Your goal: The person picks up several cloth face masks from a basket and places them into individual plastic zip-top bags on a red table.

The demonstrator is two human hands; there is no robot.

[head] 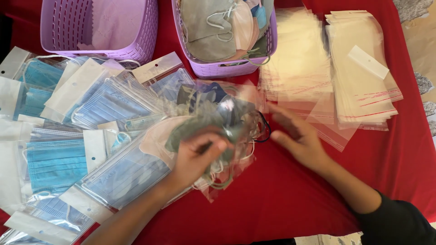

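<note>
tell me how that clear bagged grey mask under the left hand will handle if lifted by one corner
The bagged grey mask would probably flop and sag, since its thin film already crumples under the left hand. The glossy plastic looks slippery, and it seems light for its size.

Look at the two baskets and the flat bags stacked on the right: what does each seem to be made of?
The baskets look like moulded plastic, matt lilac, with slotted walls. The flat bags seem thin clear plastic film: glossy, see-through, the red cloth showing through their edges. Exact type cannot be told.
</note>
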